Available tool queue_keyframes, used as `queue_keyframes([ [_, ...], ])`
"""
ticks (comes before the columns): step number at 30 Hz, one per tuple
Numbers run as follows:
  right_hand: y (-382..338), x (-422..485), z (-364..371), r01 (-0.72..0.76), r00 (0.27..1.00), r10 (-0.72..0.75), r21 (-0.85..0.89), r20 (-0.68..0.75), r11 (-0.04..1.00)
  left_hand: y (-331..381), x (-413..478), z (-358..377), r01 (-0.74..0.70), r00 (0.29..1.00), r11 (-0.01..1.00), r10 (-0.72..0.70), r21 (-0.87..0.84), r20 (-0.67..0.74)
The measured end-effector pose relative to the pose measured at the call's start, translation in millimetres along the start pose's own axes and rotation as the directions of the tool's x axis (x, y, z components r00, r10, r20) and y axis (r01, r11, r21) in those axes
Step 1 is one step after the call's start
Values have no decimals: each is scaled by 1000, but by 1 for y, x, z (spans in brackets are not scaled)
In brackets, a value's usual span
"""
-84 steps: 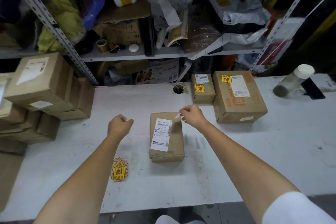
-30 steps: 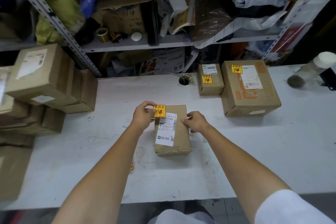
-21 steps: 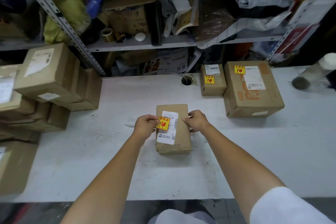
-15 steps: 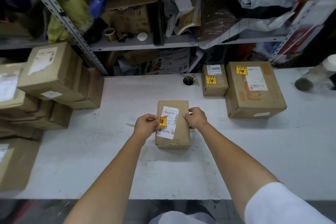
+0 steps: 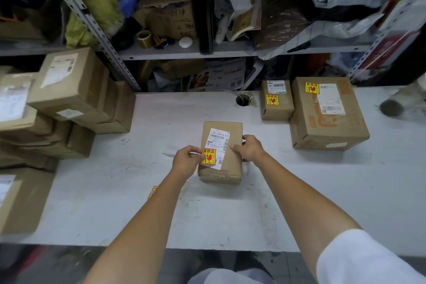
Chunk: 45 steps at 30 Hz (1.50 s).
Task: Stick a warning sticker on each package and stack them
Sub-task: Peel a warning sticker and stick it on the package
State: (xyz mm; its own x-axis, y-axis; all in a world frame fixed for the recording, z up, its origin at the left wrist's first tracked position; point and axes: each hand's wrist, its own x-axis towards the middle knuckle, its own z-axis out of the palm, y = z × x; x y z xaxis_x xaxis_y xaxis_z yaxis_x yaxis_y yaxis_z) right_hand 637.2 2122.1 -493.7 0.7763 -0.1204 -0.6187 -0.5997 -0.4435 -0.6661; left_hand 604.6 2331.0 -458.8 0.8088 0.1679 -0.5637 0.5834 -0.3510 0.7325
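a small brown package [image 5: 232,168] lies flat near the middle of the white table [image 5: 207,219], its long side running away from the person. the left hand [image 5: 186,160] is at the package's near left corner, thumb and fingers pinched on a yellow and red warning sticker [image 5: 208,157]. the sticker sits over the lower left part of the white shipping label [image 5: 219,139]; whether it is already stuck down cannot be told. the right hand [image 5: 250,148] is on the opposite side, fingers curled over the package's right edge and thumb on its top face. more stickers [image 5: 152,192] lie on the table by the left forearm. at the far right, a small stickered box [image 5: 276,108] stands just beside a larger stickered box [image 5: 327,127]. plain boxes [image 5: 69,90] are piled at the left.
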Motion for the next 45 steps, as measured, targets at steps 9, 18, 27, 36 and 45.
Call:
queue_keyframes([
  [9,1,1,0,4,1000,-4,12,2,1000,-12,6,11,-39,999,998,41,58,-35],
  [18,1,1,0,21,1000,-21,-4,1,1000,-18,14,11,-123,989,959,140,257,-49],
  [27,1,-1,2,14,1000,-14,2,-11,1000,-17,20,9,-34,998,975,45,220,-44],
  [36,4,-7,5,29,999,-27,41,-35,999,-26,25,20,-90,995,988,82,127,64],
  [45,4,-14,6,45,998,-40,83,-57,996,-32,37,14,55,990,990,-37,-132,134],
])
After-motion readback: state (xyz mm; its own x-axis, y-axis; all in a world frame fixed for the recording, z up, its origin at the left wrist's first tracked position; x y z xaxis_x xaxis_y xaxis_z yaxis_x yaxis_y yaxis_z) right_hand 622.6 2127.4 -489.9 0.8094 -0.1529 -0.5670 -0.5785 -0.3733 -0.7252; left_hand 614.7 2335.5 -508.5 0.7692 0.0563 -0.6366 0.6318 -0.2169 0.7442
